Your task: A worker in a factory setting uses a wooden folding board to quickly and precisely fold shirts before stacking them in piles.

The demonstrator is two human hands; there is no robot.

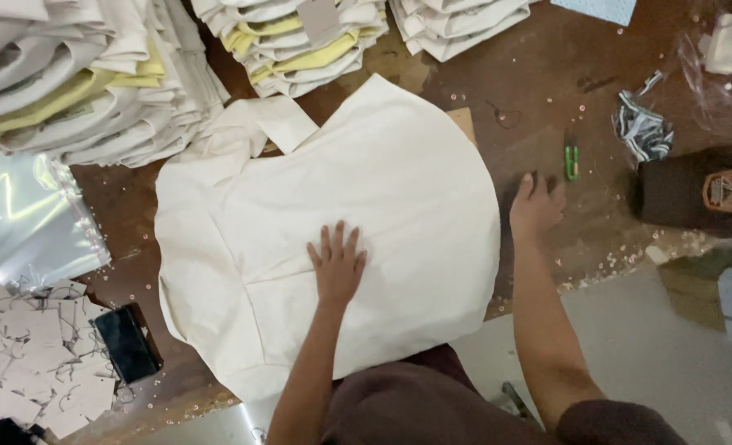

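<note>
Now left hand (337,265) flat on cream cloth (333,222); right hand (536,203) just beside.

A large cream cloth bag (333,222) lies flat at the middle of the brown wooden table (539,91). The left hand (336,262) rests on the bag, toward its near edge; the right hand (535,203) rests on the table just beside the bag's right edge. A small green clipper (572,158) lies just behind the right hand. Stacks of folded cream and yellow cloth (86,82) stand behind and to the left of the bag. A clear plastic sleeve (20,218) lies left of the bag, with a heap of pale card tags (36,363) in front of it and a black phone (127,342) beside the heap. A dark brown cap (699,191) lies at far right.
</note>
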